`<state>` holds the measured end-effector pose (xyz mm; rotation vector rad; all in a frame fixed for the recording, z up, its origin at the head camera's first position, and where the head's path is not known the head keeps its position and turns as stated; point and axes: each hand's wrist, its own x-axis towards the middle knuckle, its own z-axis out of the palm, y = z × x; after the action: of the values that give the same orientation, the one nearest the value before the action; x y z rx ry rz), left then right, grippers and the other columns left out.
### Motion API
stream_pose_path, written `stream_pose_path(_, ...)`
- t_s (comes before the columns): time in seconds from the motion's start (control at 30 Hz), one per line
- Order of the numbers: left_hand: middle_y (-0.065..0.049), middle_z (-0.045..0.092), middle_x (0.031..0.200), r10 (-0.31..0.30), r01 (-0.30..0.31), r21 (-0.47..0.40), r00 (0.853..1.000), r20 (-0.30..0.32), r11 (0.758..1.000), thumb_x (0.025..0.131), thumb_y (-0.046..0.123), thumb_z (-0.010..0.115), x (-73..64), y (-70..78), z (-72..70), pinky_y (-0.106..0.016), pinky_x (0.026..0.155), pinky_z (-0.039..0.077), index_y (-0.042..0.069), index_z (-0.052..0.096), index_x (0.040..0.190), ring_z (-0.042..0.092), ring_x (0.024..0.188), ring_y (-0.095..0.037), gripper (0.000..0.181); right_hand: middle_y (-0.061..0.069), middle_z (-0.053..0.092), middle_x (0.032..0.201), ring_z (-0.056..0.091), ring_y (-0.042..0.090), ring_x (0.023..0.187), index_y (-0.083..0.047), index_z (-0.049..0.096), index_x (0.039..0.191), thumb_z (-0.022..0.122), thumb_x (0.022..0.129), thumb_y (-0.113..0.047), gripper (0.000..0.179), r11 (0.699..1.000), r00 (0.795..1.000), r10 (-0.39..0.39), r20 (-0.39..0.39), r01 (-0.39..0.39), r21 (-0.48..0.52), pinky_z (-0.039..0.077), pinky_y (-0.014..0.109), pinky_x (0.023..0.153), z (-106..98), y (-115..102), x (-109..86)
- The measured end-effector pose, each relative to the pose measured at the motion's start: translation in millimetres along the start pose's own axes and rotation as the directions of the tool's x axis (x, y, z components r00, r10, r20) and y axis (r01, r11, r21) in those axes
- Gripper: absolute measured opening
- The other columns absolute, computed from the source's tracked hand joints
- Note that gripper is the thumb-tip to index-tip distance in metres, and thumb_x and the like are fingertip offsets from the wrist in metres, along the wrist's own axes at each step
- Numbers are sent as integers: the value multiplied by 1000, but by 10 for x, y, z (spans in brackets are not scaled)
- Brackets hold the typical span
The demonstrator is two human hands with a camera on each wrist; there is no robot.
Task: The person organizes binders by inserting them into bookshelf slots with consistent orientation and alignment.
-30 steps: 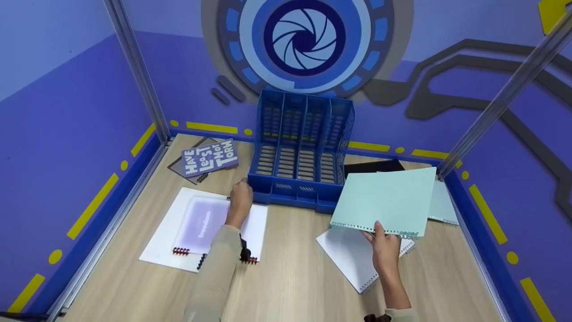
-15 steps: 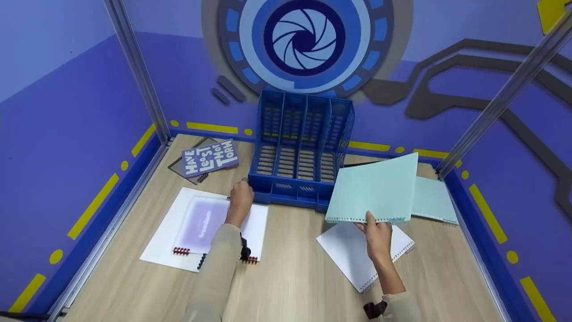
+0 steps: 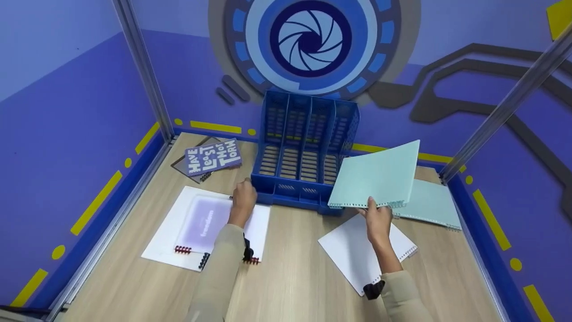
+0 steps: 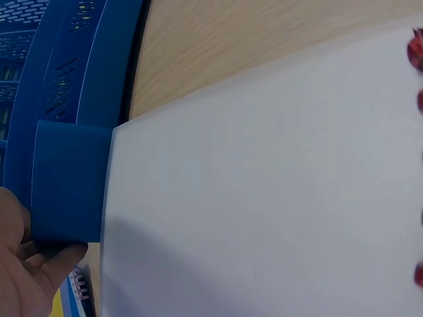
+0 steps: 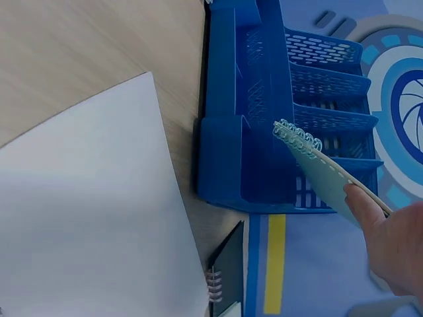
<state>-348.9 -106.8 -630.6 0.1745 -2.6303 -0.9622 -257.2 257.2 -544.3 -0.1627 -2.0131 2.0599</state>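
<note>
My right hand (image 3: 379,221) pinches a pale green spiral notebook (image 3: 375,172) by its bound edge, thumb on top. The notebook is raised and tilted beside the right end of a blue desk file organizer (image 3: 286,190). Seen from the right wrist, its wire coil (image 5: 297,137) overlaps the organizer's rightmost slot. My left hand (image 3: 243,201) grips the organizer's front left corner; the left wrist view has its fingers (image 4: 63,264) curled at the end of the front bin (image 4: 71,181). The organizer's slots hold nothing.
Left lie a white notebook (image 3: 165,232) and a purple notebook (image 3: 201,219), with a lettered purple book (image 3: 212,156) behind. Right lie a white spiral notebook (image 3: 348,246) and another green notebook (image 3: 429,201). Blue panels (image 3: 80,134) enclose the table's back and sides.
My right hand has carried the green notebook forward and slightly left, toward the organizer, and tilted it more. The left hand keeps its hold on the corner. The head view has shifted slightly.
</note>
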Motion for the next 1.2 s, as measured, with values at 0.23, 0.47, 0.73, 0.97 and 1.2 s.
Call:
stream_pose_path(0.23, -30, 69, 85, 12, -12, 5, 999, -37, 1000, 93, -3, 54, -3, 3, 25, -56, 66, 55, -8, 65, 93, 70, 78, -48, 12, 29, 48, 147, 55, 40, 128, 7, 29, 154, 39, 108, -8, 50, 1000, 1000, 15, -10, -15, -24, 54, 32, 92, 94, -34, 211)
stream_pose_path(0.47, -28, 69, 82, 27, -27, -4, 999, -38, 1000, 92, -4, 53, -18, -19, 14, -54, 65, 55, -8, 64, 91, 70, 77, -46, 12, 35, 67, 111, 75, 13, 76, 18, 55, 128, 43, 108, -16, 41, 979, 998, 16, -65, -29, -200, 58, 23, 68, 249, -127, 440)
stream_pose_path(0.73, -29, 70, 89, -19, 19, 4, 1000, -16, 1000, 95, 1, 52, -2, 7, 6, -56, 68, 55, -8, 66, 98, 70, 81, -48, 17, 35, 68, 105, 72, 37, 92, 20, 59, 120, 45, 108, -17, 41, 959, 991, -20, -131, -18, -282, 56, 37, 88, 394, -224, 643)
stream_pose_path(0.97, -29, 70, 88, -9, 9, 21, 1000, -25, 1000, 94, 0, 55, 6, 1, -5, -56, 67, 55, -8, 66, 96, 70, 80, -48, 14, 32, 69, 107, 73, 37, 94, 17, 61, 121, 45, 106, -14, 38, 938, 982, -69, -174, 4, -347, 56, 28, 79, 504, -157, 751)
stream_pose_path(1.2, -29, 70, 90, -13, 13, 10, 1000, -25, 1000, 94, 1, 55, 8, 10, 0, -57, 69, 55, -8, 67, 99, 70, 82, -49, 16, 30, 71, 99, 73, 41, 89, 13, 68, 110, 49, 105, -17, 36, 911, 982, -81, -172, 3, -412, 49, 19, 66, 560, -109, 754)
